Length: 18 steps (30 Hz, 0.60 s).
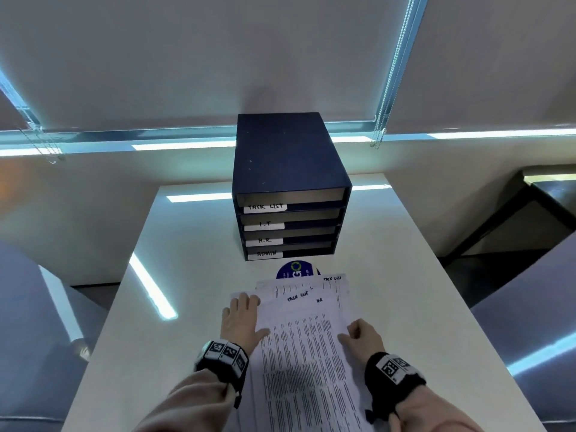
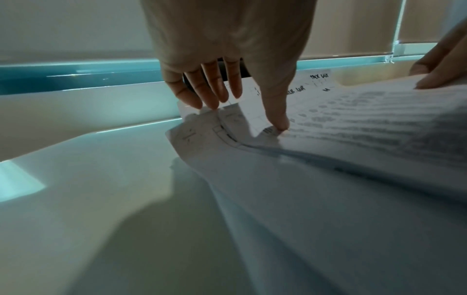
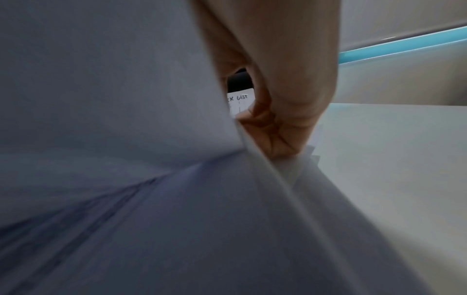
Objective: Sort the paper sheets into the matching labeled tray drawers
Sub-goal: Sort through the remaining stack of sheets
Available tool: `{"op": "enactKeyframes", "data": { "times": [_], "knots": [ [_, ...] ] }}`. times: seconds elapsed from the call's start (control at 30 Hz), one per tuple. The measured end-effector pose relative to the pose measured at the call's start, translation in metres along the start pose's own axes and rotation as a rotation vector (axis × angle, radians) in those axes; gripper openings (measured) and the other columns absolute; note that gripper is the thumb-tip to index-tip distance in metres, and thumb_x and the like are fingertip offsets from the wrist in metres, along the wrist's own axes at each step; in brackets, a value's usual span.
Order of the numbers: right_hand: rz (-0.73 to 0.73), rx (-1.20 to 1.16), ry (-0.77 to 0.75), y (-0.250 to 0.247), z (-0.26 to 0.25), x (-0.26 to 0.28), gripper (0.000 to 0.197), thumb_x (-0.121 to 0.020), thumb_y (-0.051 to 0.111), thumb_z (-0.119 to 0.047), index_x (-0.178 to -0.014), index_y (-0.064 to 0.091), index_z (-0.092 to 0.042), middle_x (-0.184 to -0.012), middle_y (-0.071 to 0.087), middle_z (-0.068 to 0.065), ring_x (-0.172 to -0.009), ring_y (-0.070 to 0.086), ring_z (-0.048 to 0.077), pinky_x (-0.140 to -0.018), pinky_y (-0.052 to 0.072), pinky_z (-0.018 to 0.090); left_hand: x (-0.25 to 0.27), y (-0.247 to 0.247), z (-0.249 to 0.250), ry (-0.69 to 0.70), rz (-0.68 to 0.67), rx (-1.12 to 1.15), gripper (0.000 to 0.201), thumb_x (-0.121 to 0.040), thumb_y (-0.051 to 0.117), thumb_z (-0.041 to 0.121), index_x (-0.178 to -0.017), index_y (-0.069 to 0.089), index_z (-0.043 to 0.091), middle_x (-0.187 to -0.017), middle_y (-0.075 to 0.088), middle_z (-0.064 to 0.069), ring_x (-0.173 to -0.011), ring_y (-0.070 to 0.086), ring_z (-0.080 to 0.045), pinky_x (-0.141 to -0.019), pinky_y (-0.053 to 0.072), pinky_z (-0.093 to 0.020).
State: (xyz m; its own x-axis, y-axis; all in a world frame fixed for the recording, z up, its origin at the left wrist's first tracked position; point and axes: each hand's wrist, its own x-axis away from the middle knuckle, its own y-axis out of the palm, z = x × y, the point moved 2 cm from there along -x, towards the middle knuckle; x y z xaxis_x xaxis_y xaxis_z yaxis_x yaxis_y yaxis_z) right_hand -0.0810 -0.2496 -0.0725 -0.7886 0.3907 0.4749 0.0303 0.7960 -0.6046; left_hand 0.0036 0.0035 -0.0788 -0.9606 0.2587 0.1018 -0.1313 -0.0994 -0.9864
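Note:
A loose stack of printed paper sheets (image 1: 305, 338) lies on the white table (image 1: 405, 291), with handwritten headings such as "TASK LIST" and "HR" at the far ends. My left hand (image 1: 241, 319) presses flat on the stack's left edge, fingers (image 2: 215, 89) straight and thumb on the top sheet (image 2: 353, 119). My right hand (image 1: 363, 339) pinches the right edge of the top sheets (image 3: 126, 99), with its curled fingers (image 3: 272, 135) under the lifted paper. Beyond stands the dark blue drawer unit (image 1: 286, 157), labelled TASK LIST (image 1: 265, 207), I.T (image 1: 264, 225), H.R. (image 1: 264, 241) and ADMIN (image 1: 265, 254).
A round blue sticker or disc (image 1: 294, 271) shows between the papers and the drawer unit. The table is narrow, with drop-offs on both sides. A window sill and lowered blinds with hanging chains (image 1: 378, 138) lie behind.

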Motion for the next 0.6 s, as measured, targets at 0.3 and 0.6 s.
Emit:
{"op": "enactKeyframes", "data": {
  "times": [0.3,0.6],
  "knots": [
    [0.144,0.159,-0.169,-0.019,-0.005,0.015,0.006,-0.094,0.046,-0.017,-0.089,0.046,-0.016,-0.070,0.062,0.005,-0.056,0.053,0.021,-0.051,0.037,0.028,0.010,-0.002,-0.020,-0.122,0.098,0.331,0.031,-0.089,0.054,0.041,-0.113,0.049,0.022,-0.111,0.044,0.003,-0.105,0.047,-0.018,-0.083,0.039,-0.027],
    [-0.023,-0.654,-0.166,-0.060,-0.052,0.034,0.015,-0.096,0.045,0.004,-0.104,0.055,0.010,-0.060,0.067,0.005,-0.048,0.060,0.013,-0.049,0.050,0.020,0.003,-0.039,-0.002,-0.371,-0.227,1.422,0.069,-0.088,0.060,0.045,-0.135,0.042,-0.002,-0.126,0.057,-0.020,-0.105,0.060,-0.032,-0.090,0.051,-0.036]
  ]
}}
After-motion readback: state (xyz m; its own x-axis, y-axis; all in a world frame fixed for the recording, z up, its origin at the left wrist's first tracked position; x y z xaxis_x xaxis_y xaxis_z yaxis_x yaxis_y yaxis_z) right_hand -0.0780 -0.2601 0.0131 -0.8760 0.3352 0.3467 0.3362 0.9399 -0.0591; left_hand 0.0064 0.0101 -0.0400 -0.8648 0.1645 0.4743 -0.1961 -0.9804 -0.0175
